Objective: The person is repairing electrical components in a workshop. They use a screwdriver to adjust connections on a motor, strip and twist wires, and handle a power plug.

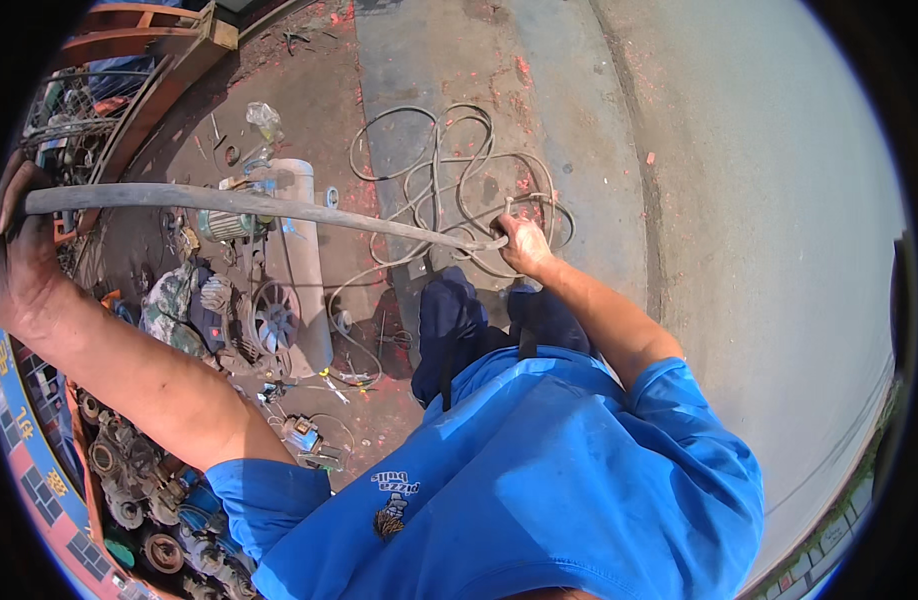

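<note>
A long grey hose (pixel 309 210) is stretched across in front of me, between my two hands. At the far left, my left hand (pixel 27 240) is closed round it, with the fingers partly lost at the picture's rim. My right hand (pixel 524 245) grips the hose in front of my legs, its fingers wrapped round it. A short, thin piece (pixel 508 205) sticks up by the right fingers; its kind is too small to tell. More hose (pixel 479 125) lies in loose loops on the ground beyond my right hand.
An air compressor with a long tank (pixel 297 260), a green motor (pixel 229 225) and a spoked wheel (pixel 276 318) stands at left. Small tools (pixel 334 385) lie near it. Greasy machine parts (pixel 129 470) fill the lower left; an orange metal frame (pixel 149 110) stands upper left. Pavement (pixel 759 250) stretches right.
</note>
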A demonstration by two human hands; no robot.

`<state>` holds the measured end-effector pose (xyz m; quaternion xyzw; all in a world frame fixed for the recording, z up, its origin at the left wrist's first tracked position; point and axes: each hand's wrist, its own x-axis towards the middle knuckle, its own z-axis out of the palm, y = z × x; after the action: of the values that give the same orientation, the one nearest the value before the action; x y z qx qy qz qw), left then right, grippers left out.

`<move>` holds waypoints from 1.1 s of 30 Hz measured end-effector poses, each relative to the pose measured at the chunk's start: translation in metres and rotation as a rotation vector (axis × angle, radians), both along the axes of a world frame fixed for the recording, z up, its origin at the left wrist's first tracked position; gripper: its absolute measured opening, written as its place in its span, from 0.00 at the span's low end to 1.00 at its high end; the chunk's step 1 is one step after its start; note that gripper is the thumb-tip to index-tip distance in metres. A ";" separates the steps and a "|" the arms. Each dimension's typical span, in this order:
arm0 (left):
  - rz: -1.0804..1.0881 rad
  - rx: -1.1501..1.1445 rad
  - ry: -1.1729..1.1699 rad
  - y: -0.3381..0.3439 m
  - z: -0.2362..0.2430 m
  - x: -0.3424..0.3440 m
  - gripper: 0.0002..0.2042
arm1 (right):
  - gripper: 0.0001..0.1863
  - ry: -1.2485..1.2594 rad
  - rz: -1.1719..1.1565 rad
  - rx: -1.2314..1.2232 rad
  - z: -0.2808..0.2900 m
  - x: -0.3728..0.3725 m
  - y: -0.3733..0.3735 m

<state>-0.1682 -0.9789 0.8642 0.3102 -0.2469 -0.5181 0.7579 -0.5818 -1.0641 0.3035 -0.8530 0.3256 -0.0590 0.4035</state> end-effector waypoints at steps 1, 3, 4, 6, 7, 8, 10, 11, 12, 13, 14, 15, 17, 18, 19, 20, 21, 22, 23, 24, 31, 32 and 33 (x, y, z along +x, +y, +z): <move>0.032 -0.055 -0.058 0.019 0.009 0.015 0.07 | 0.10 -0.027 -0.062 0.044 0.002 -0.001 -0.009; 0.435 -0.011 -0.216 0.046 -0.023 0.032 0.12 | 0.09 -0.051 -0.097 0.040 0.018 0.013 -0.046; 0.520 0.014 -0.218 0.068 -0.040 0.048 0.14 | 0.09 -0.019 -0.140 0.078 0.040 0.026 -0.073; 0.648 0.050 -0.149 0.094 -0.086 0.097 0.17 | 0.09 0.036 -0.172 -0.052 0.068 0.047 -0.150; 0.738 0.085 -0.111 0.108 -0.104 0.115 0.18 | 0.09 -0.056 -0.190 -0.139 0.102 0.072 -0.178; 0.762 0.077 -0.054 0.117 -0.125 0.136 0.18 | 0.10 -0.001 -0.265 -0.172 0.146 0.097 -0.203; 0.808 0.104 0.055 0.127 -0.164 0.172 0.17 | 0.11 -0.077 -0.303 -0.362 0.186 0.120 -0.260; 0.848 0.146 0.106 0.129 -0.181 0.183 0.17 | 0.12 -0.047 -0.354 -0.411 0.220 0.140 -0.275; 0.890 0.194 0.178 0.127 -0.198 0.189 0.17 | 0.14 -0.109 -0.380 -0.483 0.246 0.154 -0.294; 0.919 0.240 0.255 0.120 -0.212 0.202 0.16 | 0.16 -0.058 -0.453 -0.495 0.279 0.169 -0.311; 0.921 0.264 0.345 0.115 -0.230 0.211 0.16 | 0.17 -0.115 -0.511 -0.532 0.315 0.190 -0.321; 0.925 0.286 0.424 0.110 -0.240 0.222 0.16 | 0.18 -0.183 -0.568 -0.557 0.348 0.216 -0.330; 0.870 0.298 0.516 0.088 -0.253 0.243 0.17 | 0.22 -0.348 -0.572 -0.663 0.408 0.251 -0.358; 0.845 0.279 0.527 0.079 -0.262 0.252 0.17 | 0.22 -0.389 -0.588 -0.701 0.426 0.260 -0.374; 0.809 0.257 0.542 0.071 -0.266 0.267 0.17 | 0.20 -0.416 -0.715 -0.755 0.464 0.293 -0.357; 0.791 0.233 0.541 0.062 -0.267 0.279 0.17 | 0.20 -0.507 -0.672 -0.831 0.478 0.311 -0.369; 0.773 0.210 0.540 0.054 -0.268 0.292 0.16 | 0.19 -0.598 -0.627 -0.905 0.485 0.330 -0.383; 0.777 0.218 0.581 0.043 -0.272 0.306 0.16 | 0.19 -0.565 -0.638 -0.830 0.488 0.350 -0.392; 0.780 0.217 0.582 0.032 -0.273 0.321 0.16 | 0.19 -0.555 -0.601 -0.784 0.482 0.378 -0.404; 0.784 0.217 0.584 0.020 -0.274 0.335 0.16 | 0.18 -0.551 -0.564 -0.741 0.478 0.402 -0.415; 0.901 0.174 0.572 -0.030 -0.310 0.441 0.14 | 0.15 -0.021 -0.265 -0.446 0.243 0.556 -0.540; 0.960 0.230 0.571 -0.036 -0.309 0.454 0.14 | 0.13 0.136 -0.188 -0.460 0.215 0.586 -0.535; 0.997 0.266 0.572 -0.054 -0.307 0.477 0.15 | 0.12 0.137 -0.130 -0.474 0.163 0.596 -0.555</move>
<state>0.3090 -1.0328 0.5576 0.3291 0.2097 -0.1890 0.9011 0.0145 -1.6192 0.4664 -0.9030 0.3834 -0.1018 0.1648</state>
